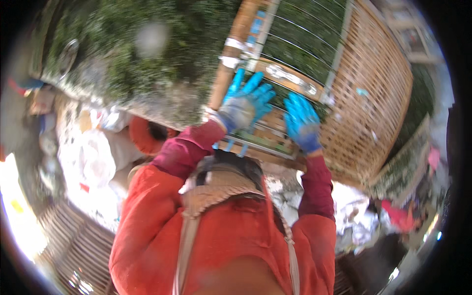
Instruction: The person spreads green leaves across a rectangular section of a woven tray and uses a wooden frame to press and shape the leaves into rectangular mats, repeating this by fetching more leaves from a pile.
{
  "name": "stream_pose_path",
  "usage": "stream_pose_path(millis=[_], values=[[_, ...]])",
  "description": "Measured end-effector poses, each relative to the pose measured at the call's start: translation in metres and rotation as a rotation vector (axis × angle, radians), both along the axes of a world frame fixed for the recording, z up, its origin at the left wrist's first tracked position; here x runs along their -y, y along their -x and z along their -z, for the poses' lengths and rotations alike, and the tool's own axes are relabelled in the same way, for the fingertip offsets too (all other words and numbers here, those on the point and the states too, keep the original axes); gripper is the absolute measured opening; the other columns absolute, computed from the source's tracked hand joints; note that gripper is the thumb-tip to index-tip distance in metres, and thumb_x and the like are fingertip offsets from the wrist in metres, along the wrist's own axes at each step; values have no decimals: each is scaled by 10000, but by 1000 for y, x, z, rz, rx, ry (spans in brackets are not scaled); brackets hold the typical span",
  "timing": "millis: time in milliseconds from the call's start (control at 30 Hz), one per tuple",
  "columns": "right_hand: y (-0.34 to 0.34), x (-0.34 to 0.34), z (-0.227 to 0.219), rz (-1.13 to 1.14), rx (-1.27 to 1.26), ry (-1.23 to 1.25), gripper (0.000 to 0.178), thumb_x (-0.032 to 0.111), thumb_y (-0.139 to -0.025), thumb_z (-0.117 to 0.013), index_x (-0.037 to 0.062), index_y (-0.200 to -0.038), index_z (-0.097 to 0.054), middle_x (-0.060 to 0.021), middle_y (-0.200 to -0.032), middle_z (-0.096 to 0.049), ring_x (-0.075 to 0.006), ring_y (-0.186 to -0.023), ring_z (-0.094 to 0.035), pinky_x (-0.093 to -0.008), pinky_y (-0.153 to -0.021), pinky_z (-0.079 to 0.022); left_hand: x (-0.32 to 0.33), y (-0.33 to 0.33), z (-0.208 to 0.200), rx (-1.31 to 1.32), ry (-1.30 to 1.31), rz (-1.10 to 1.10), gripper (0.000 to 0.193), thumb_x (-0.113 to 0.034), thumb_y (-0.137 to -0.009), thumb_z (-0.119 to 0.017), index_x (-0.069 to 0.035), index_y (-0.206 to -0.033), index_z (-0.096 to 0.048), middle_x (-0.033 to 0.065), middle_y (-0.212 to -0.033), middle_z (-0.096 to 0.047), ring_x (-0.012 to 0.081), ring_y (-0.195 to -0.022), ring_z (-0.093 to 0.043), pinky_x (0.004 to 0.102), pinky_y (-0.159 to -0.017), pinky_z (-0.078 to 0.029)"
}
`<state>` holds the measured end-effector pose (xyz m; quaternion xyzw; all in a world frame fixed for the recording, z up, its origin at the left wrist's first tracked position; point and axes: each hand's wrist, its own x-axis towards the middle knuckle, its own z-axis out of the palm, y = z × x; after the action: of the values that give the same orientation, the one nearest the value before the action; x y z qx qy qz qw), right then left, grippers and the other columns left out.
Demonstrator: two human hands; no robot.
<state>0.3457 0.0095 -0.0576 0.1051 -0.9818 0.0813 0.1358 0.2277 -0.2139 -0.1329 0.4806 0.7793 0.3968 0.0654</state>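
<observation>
**Both gloved hands on a wire-strung wooden frame**

I look down from the head camera and I see two hands in blue gloves, raised in front of the body. The left hand [246, 104] has its fingers spread wide and lies flat against the wooden frame [290, 78], near the frame's left post. It presses on the frame and is not closed around anything. The right hand [301, 123] is just beside it, with the fingers held close together and laid over the lower bar of the same frame; I cannot tell if the fingertips curl behind the bar.

The frame is in the upper middle of the view, tilted, with thin wires [305, 34] running across its open part. Green foliage [147, 44] shows behind the wires and to the left.

At the right side, a woven bamboo lattice panel [373, 98] touches the frame's edge, so there is little room on that side. Below the hands are the dark red sleeves [184, 150] and an orange jacket [236, 236] with pale straps. On the left, white sacks [98, 157] lie on the ground, well apart from the hands. The picture is blurred, so small details are not clear.
</observation>
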Motion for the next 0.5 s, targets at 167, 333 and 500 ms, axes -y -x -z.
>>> stream_pose_path(millis=[167, 333, 500], values=[[1, 7, 15, 71, 30, -47, 360, 162, -951, -686, 69, -1297, -709, -136, -1395, -658, -356, -1233, -627, -463, -1051, -502, 66, 38, -42, -225, 66, -70, 430, -385, -958, -637, -199, -1345, -660, 2, -1418, -609, 346, -1438, -442, 616, -1266, -172], [0, 4, 11, 70, 46, -15, 341, 138, -951, -690, 42, -1278, -711, -153, -1390, -650, -371, -1253, -613, -478, -1054, -495, 202, 55, 32, -182, -29, -1232, 837, -374, -819, -861, -81, -1515, -500, 186, -1537, -495, 381, -1461, -411, 473, -1244, -302], [-2, -1, 17, 78, 68, -31, 333, 148, -961, -671, 20, -1264, -719, -163, -1387, -653, -379, -1260, -611, -489, -1074, -489, 279, 91, 68, 49, 93, -1431, 887, -441, -862, -826, -60, -1562, -437, 243, -1591, -429, 397, -1489, -384, 475, -1198, -376]])
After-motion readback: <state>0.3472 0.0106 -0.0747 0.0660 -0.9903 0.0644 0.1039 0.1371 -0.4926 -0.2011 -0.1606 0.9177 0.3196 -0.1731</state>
